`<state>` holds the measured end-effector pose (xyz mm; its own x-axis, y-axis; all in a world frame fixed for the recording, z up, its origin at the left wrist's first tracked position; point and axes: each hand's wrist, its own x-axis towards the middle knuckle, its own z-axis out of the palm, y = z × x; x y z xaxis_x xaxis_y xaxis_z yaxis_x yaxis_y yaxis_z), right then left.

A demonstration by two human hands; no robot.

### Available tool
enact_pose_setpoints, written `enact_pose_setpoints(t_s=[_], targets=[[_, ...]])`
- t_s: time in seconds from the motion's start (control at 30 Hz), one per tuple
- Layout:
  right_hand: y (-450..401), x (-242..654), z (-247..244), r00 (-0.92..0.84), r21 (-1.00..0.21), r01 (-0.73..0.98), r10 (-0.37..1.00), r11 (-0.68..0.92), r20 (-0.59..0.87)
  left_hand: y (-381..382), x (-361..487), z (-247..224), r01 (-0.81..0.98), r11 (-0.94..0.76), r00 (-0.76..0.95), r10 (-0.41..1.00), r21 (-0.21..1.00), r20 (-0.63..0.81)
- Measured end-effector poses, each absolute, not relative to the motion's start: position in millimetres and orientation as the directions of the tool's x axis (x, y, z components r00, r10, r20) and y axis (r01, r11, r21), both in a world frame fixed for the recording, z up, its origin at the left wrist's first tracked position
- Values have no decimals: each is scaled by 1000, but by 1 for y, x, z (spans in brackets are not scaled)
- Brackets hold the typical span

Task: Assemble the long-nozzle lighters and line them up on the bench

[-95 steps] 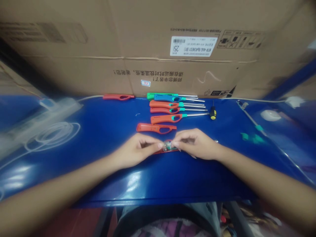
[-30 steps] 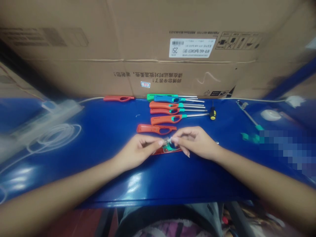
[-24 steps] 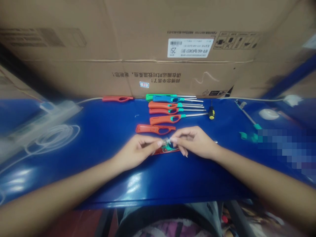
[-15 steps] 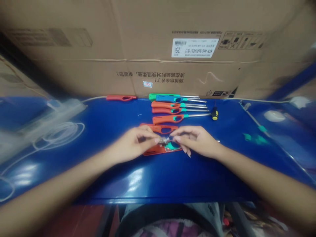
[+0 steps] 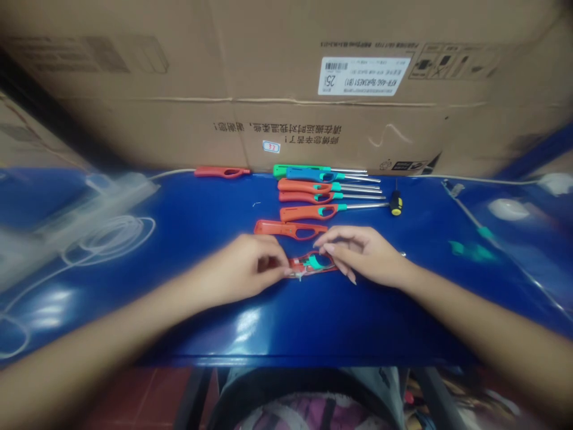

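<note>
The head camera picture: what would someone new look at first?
Probably the bright green, blue and orange lighters toward the back of the blue table. Nearer, the left hand and right hand are by an open red shell. Behind it all stands cardboard with upside-down writing.

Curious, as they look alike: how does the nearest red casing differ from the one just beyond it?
The near casing holds a green part; the far casing shows none. The left hand covers one end of the near casing; the far casing shows nearly whole. Both are red and elongated.
</note>
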<state>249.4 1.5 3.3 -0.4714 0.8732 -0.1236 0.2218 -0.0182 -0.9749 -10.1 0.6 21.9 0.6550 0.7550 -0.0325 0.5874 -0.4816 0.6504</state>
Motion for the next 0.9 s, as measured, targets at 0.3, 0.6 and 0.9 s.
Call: enact_pose_setpoints(t_s=[0.3, 0.6, 0.9], targets=[[0, 256, -1, -561, -728, 395, 775, 560, 291, -1, -10, 25, 581, -567, 690, 724, 584, 17], [-1, 261, 5, -888, -228, 371, 415, 900, 196, -1, -11, 24, 602, -585, 685, 728, 544, 25], [0, 263, 4, -909, -142, 378, 396, 915, 127, -1, -13, 22, 615, -575, 677, 736, 540, 13]])
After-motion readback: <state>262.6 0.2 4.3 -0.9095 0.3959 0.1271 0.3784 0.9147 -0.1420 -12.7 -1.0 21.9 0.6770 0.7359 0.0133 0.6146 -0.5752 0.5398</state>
